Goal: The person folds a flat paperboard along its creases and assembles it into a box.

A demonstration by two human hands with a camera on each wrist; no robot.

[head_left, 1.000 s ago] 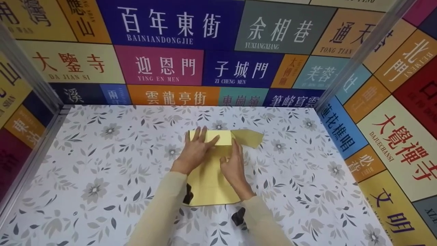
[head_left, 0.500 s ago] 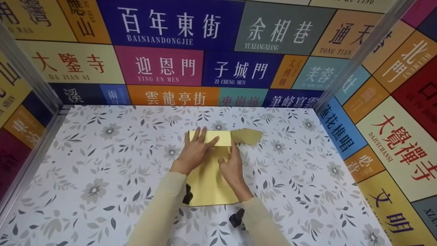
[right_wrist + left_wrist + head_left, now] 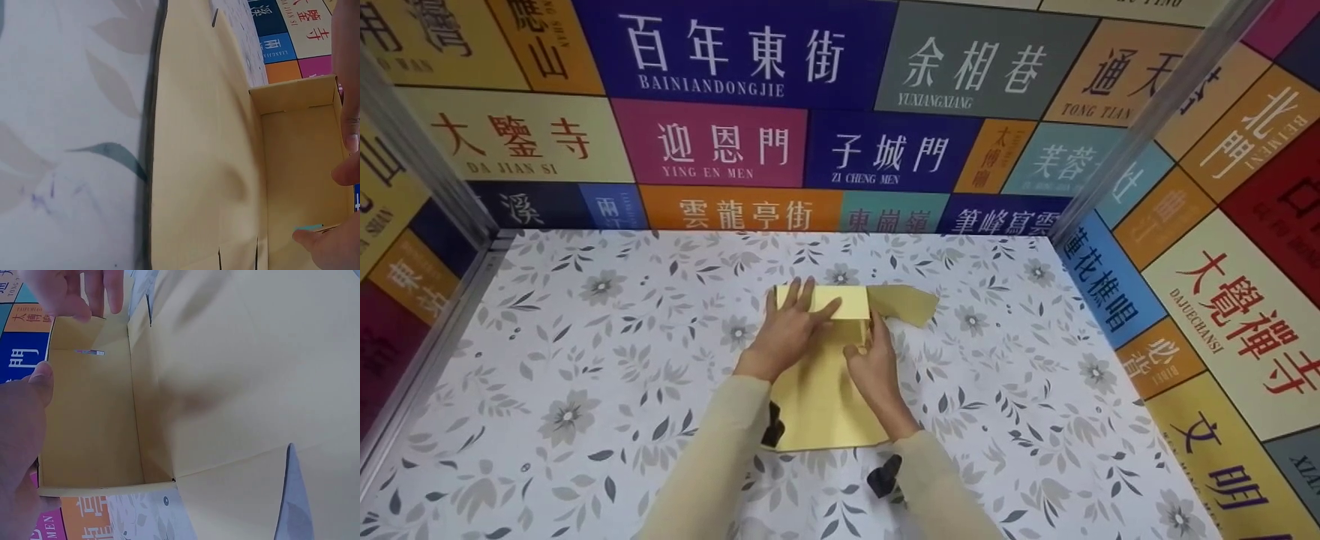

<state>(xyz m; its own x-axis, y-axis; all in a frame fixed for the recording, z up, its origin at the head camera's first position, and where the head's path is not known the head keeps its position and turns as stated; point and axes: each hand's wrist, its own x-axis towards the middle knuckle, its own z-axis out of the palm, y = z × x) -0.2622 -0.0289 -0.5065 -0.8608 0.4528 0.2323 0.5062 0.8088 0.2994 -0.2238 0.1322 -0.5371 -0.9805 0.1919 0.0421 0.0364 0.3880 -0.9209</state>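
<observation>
A yellow cardboard box (image 3: 825,405), partly folded, lies on the patterned table. Its far end stands up as a shallow walled tray, and a long flat panel stretches toward the person. My left hand (image 3: 784,337) grips the raised far part near its left end, with the thumb (image 3: 42,379) at the rim in the left wrist view. At the right end my right hand (image 3: 874,367) pinches the short end wall, index finger outside and thumb inside. A loose side flap (image 3: 901,304) sticks out to the right. The right wrist view shows slits in the panel (image 3: 197,140).
The tabletop (image 3: 570,337) has a grey leaf and flower print. Coloured sign panels (image 3: 735,142) wall in the back and both sides, with metal posts (image 3: 1147,127) at the corners. Black wrist mounts (image 3: 885,476) sit close to the near edge of the cardboard.
The loose right flap rose slightly, then dropped a little lower. My right hand has shifted slightly at the box's right end. My left hand has stayed in place.
</observation>
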